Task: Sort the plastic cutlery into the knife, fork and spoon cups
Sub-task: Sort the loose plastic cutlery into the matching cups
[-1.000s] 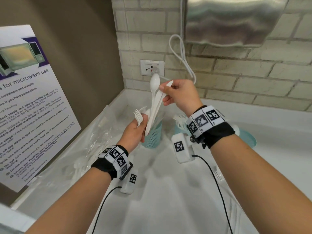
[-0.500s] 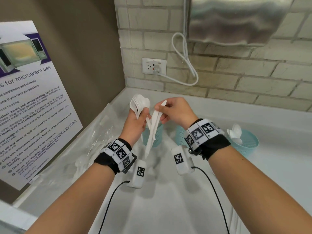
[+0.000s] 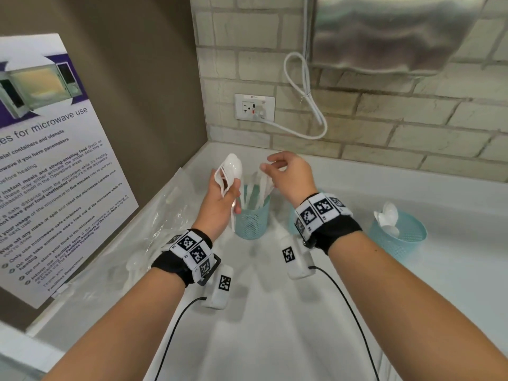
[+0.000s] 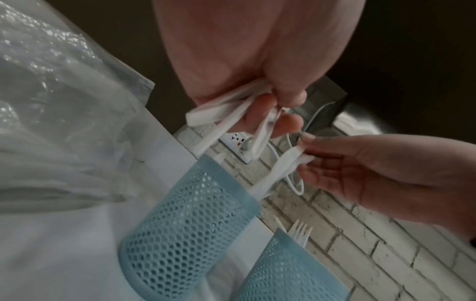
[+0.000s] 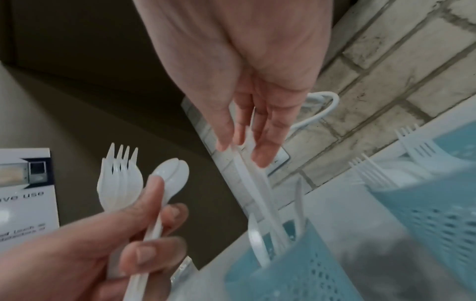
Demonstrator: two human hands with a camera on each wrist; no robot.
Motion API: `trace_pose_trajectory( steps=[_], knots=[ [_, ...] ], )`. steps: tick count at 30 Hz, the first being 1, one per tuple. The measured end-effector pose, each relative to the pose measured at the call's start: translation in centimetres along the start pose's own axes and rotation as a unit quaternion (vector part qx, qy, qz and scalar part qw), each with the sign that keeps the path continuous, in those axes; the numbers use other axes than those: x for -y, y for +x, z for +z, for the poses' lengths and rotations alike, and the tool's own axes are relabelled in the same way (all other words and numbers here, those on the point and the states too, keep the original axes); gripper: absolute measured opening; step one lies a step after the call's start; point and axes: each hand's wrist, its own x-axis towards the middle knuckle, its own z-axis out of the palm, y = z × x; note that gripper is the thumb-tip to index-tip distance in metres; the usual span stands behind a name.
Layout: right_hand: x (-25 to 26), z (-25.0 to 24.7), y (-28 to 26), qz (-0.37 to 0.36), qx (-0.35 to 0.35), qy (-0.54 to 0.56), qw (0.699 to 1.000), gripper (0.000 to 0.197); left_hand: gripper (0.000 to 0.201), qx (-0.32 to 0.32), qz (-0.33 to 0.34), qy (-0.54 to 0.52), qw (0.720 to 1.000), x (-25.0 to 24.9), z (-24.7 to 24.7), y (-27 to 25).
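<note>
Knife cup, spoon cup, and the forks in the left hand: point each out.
knife cup (image 3: 251, 222), head view, on its mesh wall.
spoon cup (image 3: 398, 237), head view, on its mesh wall.
forks (image 5: 119, 175), right wrist view, on the stacked heads below the tines, held in the left hand (image 5: 77, 254).

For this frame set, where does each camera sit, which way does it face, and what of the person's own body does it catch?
Head: worn on the head, looks forward and down at the counter; shows both forearms, left hand and right hand.
Left wrist: looks along the left hand toward the brick wall; the right hand enters from the right.
Right wrist: looks along the right hand down at the knife cup; the left hand grips forks and spoons.
Shared: all three show the knife cup.
</note>
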Motion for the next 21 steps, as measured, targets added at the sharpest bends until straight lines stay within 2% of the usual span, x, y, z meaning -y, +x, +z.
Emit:
trace_pose_trajectory(
  steps=[3, 7, 10, 13, 16, 18, 21],
  knots=[
    [0.1, -0.1, -1.2, -0.039, -0.019, 0.001, 0.999, 0.038, 0.017, -0.006, 0.008, 0.032, 0.999, 0.0, 0.4, 0.0],
    [1.2, 0.4, -4.3, -0.061, 0.086, 0.096, 0.990, 0.045, 0.024, 0.007, 0.023, 0.061, 0.998, -0.1, 1.8, -0.1],
    [0.5, 1.7, -5.1, -0.065, 0.073, 0.116, 0.988, 0.057, 0.035, 0.009, 0.033, 0.106, 0.994, -0.2, 3.4, -0.8],
    [-0.4, 1.9, -5.1, -0.049, 0.031, 0.072, 0.996, 0.042, 0.027, 0.042, 0.054, 0.183, 0.981, -0.2, 4.7, -1.4],
    [-1.2, 0.1, -4.7, -0.035, 0.033, 0.040, 0.998, 0.023, 0.027, 0.070, 0.050, 0.195, 0.977, -0.3, 5.7, -1.8],
    [-1.1, -2.1, -4.6, -0.041, 0.042, 0.056, 0.997, 0.020, 0.033, 0.075, 0.059, 0.212, 0.973, -0.3, 6.5, -1.7],
    [0.0, -6.0, -4.2, -0.059, 0.038, 0.043, 0.997, 0.019, 0.031, 0.084, 0.048, 0.179, 0.979, -0.1, 7.8, -1.3]
  ],
)
